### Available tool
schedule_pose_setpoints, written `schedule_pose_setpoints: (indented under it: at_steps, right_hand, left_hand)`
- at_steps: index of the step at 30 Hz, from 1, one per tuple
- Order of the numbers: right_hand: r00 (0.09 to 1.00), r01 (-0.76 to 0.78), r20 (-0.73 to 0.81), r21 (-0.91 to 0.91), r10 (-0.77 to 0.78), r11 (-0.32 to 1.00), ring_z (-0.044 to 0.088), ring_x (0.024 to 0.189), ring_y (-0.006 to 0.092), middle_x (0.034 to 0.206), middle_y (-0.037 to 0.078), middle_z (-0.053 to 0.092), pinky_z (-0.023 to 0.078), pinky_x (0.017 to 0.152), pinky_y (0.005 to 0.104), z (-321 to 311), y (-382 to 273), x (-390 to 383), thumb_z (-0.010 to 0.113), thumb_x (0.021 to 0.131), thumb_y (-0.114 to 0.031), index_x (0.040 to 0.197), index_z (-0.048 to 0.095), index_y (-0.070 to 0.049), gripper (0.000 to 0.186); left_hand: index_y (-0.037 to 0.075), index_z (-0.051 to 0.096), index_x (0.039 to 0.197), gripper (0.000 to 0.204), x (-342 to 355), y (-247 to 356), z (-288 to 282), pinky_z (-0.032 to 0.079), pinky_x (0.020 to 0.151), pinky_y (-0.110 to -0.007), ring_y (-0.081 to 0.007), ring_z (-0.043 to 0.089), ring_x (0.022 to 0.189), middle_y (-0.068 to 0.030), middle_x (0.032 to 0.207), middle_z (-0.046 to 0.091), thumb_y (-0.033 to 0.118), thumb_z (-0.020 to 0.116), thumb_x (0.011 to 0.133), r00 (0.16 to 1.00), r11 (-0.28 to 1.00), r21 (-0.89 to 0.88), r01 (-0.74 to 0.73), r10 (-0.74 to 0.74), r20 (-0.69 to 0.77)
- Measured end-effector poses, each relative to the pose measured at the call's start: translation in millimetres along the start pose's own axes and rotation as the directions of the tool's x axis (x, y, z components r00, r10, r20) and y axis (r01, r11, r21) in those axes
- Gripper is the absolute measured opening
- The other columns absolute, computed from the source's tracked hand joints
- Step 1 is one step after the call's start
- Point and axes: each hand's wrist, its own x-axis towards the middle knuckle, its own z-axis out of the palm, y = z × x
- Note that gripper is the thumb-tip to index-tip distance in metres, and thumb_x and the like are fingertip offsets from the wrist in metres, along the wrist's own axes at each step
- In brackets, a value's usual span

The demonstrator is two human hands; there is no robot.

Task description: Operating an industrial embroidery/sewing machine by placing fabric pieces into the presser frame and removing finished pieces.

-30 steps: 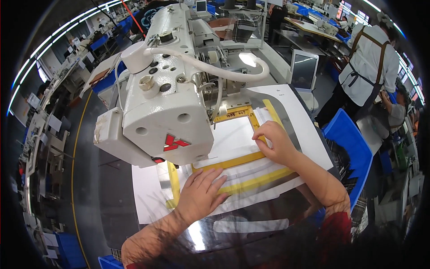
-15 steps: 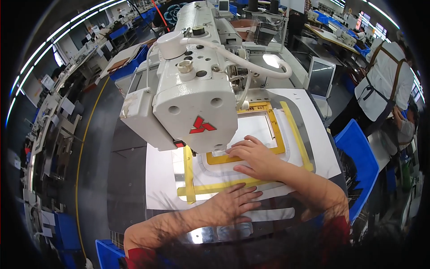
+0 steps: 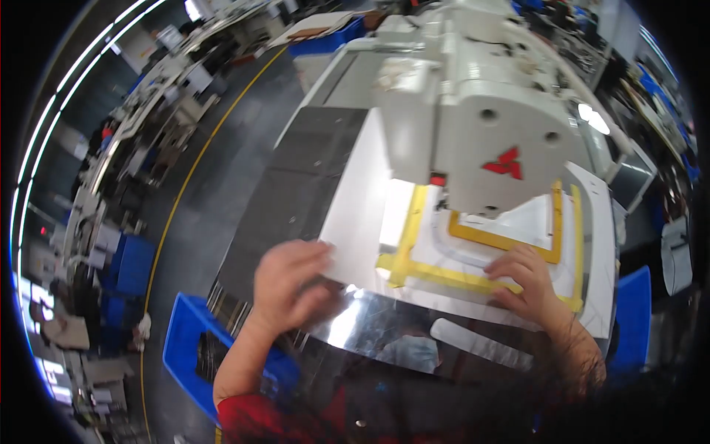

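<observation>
My left hand (image 3: 292, 285), smeared by motion, hovers over the near left part of the machine table. Its thumb stands apart from its loosely bent fingers, with nothing visible between them. My right hand (image 3: 526, 285) rests by the near edge of the yellow frame (image 3: 510, 248), fingers bent and spread, holding nothing. That frame lies on a white sheet (image 3: 351, 214) with strips of yellow tape (image 3: 458, 275) around it. The white sewing machine head (image 3: 510, 126), bearing a red emblem, hangs over the frame and hides its far left part.
A dark table (image 3: 288, 185) extends left of the sheet. Along the near edge lies a pale rounded strip (image 3: 481, 344). One blue bin (image 3: 192, 348) stands at the near left, another blue bin (image 3: 636, 318) at the right. A screen (image 3: 632, 177) stands beyond the sheet's right side.
The view has swung left. My left hand has lifted off the near edge and moved left. My right hand has drawn back toward me from the frame's inner edge.
</observation>
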Motion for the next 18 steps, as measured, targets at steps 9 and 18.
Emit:
schedule_pose_setpoints:
  at_steps: [9, 18]
  right_hand:
    - [0.927, 0.182, 0.325, 0.044, -0.186, 0.982, 0.058, 0.1, 0.025, 0.107, 0.001, 0.064, 0.046, 0.085, 0.0376, 46, -43, 7, 0.082, 0.066, -0.024, 0.097, 0.07, -0.017, 0.034]
    - [0.951, 0.093, 0.29, 0.059, -0.106, 0.994, 0.058, 0.099, 0.0251, 0.107, 0.002, 0.064, 0.045, 0.086, 0.0373, 50, -52, 9, 0.079, 0.066, -0.014, 0.09, 0.071, -0.014, 0.026]
  left_hand:
    - [0.001, 0.063, 0.104, 0.029, -300, -94, 0, 0.051, 0.08, -0.031, -0.0206, 0.064, 0.084, -0.0112, 0.095, 0.065, 0.014, 0.074, 0.08, 0.234, 0.258, -0.026, 0.966, -0.909, -0.346]
    - [0.002, 0.063, 0.084, 0.03, -287, -106, 41, 0.048, 0.069, -0.038, -0.0302, 0.06, 0.076, -0.011, 0.08, 0.061, 0.024, 0.08, 0.071, 0.443, 0.425, 0.134, 0.895, -0.881, -0.166]
